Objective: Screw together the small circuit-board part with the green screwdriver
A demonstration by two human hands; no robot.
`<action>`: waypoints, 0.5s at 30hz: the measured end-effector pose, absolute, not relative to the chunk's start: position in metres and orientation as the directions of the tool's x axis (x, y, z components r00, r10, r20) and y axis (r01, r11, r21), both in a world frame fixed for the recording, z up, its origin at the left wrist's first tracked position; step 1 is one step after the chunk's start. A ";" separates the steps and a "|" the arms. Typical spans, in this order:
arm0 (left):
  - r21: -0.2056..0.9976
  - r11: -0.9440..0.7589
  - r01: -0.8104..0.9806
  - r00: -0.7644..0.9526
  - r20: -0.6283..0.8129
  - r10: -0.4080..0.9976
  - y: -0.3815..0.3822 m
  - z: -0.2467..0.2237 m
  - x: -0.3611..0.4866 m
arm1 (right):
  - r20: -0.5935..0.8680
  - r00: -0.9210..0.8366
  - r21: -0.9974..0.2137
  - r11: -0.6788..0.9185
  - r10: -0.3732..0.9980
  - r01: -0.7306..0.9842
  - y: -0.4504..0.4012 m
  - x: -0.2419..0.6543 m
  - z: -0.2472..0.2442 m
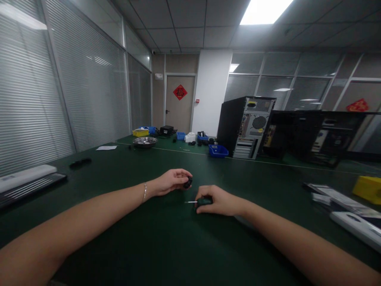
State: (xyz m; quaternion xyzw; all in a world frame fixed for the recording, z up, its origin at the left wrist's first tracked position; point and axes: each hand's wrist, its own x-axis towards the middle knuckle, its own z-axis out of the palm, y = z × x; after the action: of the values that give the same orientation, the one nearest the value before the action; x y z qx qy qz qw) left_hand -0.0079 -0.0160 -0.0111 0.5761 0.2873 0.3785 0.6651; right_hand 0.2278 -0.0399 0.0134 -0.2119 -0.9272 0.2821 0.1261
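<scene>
Between the thumb and fingers of my left hand (172, 182) is a small black part (187, 182), closed in a pinch; its exact kind is too small to tell. My right hand (218, 200) is wrapped round the dark green handle of a short screwdriver (204, 201). The screwdriver's thin metal shaft points left, just below the black part and apart from it. Both hands are low over the green tabletop (160, 238), close to each other. A bracelet sits on my left wrist.
A computer tower (247, 127) stands at the back right, beside a blue bin (218, 151). A metal bowl (145, 142) and a yellow basket (140, 132) are at the back left. Flat white and grey parts (354, 214) lie at right; a dark slotted panel (32, 190) lies left.
</scene>
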 end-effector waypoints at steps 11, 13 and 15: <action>0.990 0.034 -0.137 0.535 0.045 0.843 -0.018 -0.013 -0.004 | 0.347 -0.630 -0.704 0.637 0.695 0.314 -0.035 0.223 -0.005; 0.992 0.023 -0.125 0.521 0.046 0.853 -0.021 -0.011 -0.001 | 0.346 -0.565 -0.763 0.576 0.749 0.295 -0.031 0.222 -0.009; 0.994 0.015 -0.110 0.509 0.043 0.860 -0.023 -0.009 0.001 | 0.323 -0.541 -0.811 0.522 0.776 0.264 -0.028 0.221 -0.012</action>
State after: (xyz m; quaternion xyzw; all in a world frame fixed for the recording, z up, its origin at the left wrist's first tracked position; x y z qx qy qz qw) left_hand 0.0006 -0.0233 -0.0088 0.5899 0.3178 0.3800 0.6377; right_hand 0.2207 -0.0277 -0.0115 -0.3257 -0.7984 0.3649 0.3513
